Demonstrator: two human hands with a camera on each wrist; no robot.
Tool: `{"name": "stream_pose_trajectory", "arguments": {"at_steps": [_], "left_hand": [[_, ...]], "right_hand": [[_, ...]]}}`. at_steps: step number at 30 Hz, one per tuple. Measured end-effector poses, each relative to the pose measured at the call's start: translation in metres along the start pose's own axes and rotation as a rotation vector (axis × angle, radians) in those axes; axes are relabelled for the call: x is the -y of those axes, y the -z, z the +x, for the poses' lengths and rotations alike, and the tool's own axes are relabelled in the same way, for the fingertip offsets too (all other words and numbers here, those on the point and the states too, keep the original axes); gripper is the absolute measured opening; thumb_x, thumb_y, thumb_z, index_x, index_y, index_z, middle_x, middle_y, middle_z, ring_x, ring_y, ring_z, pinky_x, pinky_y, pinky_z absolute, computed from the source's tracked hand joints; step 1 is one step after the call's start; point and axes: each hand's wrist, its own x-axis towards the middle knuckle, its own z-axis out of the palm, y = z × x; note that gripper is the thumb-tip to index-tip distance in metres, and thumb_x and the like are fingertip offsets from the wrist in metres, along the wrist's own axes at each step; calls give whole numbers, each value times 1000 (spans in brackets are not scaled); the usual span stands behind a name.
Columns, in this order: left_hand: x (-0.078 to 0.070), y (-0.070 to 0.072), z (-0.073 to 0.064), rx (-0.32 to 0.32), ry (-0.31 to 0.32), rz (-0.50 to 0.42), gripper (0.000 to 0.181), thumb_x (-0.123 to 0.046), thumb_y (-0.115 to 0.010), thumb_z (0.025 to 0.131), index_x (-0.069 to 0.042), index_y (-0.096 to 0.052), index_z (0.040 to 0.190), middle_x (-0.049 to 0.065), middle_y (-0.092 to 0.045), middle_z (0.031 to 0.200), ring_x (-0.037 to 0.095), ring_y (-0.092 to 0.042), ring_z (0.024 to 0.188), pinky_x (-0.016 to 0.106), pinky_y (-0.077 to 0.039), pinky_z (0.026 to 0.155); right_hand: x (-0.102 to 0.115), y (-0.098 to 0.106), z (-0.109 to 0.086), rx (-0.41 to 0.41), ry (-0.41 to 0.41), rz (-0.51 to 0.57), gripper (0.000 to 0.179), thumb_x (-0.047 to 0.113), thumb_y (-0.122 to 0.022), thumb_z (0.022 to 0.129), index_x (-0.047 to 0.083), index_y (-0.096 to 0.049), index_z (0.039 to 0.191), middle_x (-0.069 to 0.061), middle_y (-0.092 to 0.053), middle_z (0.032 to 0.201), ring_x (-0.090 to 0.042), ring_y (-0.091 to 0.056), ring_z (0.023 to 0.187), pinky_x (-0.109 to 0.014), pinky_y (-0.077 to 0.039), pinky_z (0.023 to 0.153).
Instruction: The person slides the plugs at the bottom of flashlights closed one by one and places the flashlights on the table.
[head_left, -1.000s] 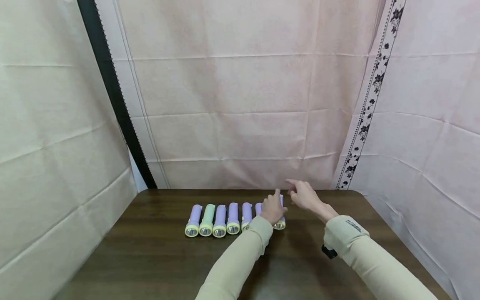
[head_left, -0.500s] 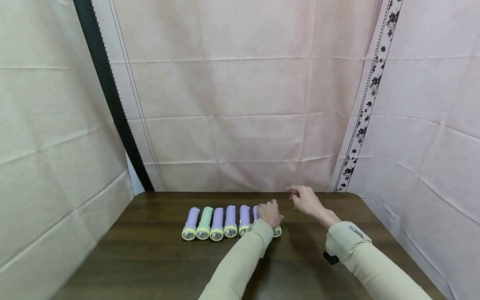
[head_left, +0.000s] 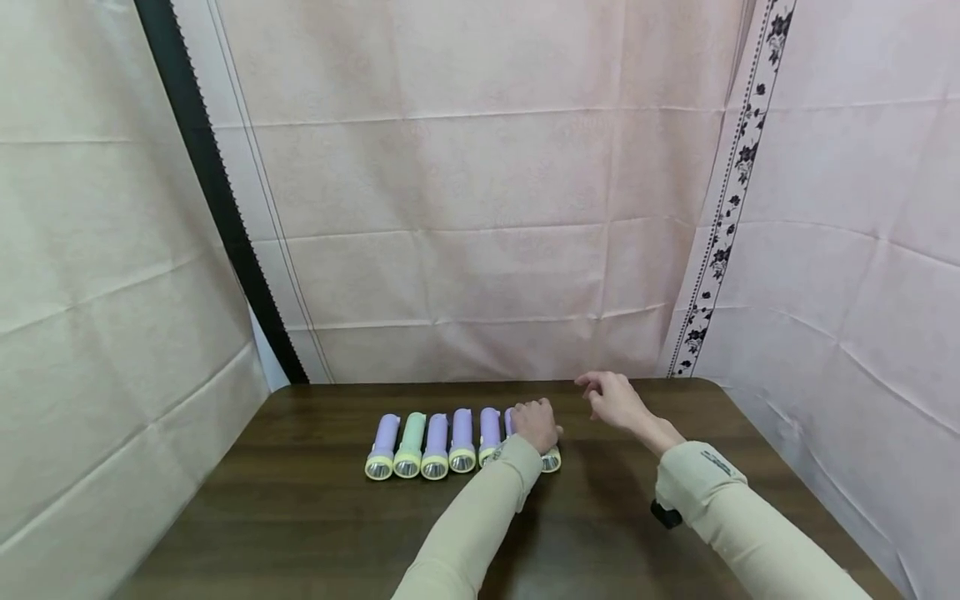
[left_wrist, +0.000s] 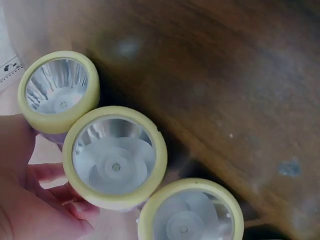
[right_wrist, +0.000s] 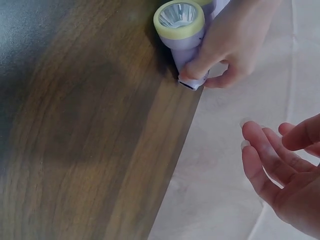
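Note:
A row of flashlights lies on the brown table, mostly lilac with yellow head rings; a mint green flashlight [head_left: 412, 446] is second from the left. My left hand [head_left: 536, 425] is over the right end of the row and hides parts of several flashlights. In the right wrist view, its thumb and fingers grip the tail of the end lilac flashlight [right_wrist: 180, 47]. The left wrist view shows that flashlight's reflector [left_wrist: 62, 90] against its neighbor [left_wrist: 116, 157]. My right hand [head_left: 618, 404] hovers to the right, fingers loosely bent and holding nothing.
The wooden table [head_left: 300, 533] ends just behind the row, at its far edge. Pale cloth curtains [head_left: 480, 275] hang behind and on both sides. A black object [head_left: 665, 515] sits under my right cuff.
My left hand has lowered, its raised finger now curled down around the end flashlight's tail. My right hand has drawn slightly away from it. The head view has shifted a little.

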Motion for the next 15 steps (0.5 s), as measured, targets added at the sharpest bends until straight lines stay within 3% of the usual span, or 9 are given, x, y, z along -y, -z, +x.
{"name": "stream_pose_trajectory", "arguments": {"at_steps": [7,11,15], "left_hand": [[29,30,6,-144,-106,-56,38,-44,-63,88,-13,-64,109,11,-71,99,28,-65,90,39,-51,77],[52,54,12,-188,-142,-143,31,-37,-57,93,-11,-64,108,12,-70,102,30,-62,94,42,-48,81],[81,75,16,-189,-141,-191,33,-37,-51,96,-11,-64,111,12,-68,110,31,-58,102,44,-44,88]], "right_hand": [[4,-2,13,-75,89,-73,34,6,-52,91,0,-63,123,-13,-73,97,-18,-65,74,-35,-51,70],[3,5,15,-101,79,-74,40,20,-54,96,2,-56,132,-17,-71,111,-30,-69,94,-47,-52,85],[-1,12,16,-131,57,-83,47,28,-54,98,3,-52,137,-16,-71,112,-29,-69,94,-48,-50,86]]}}
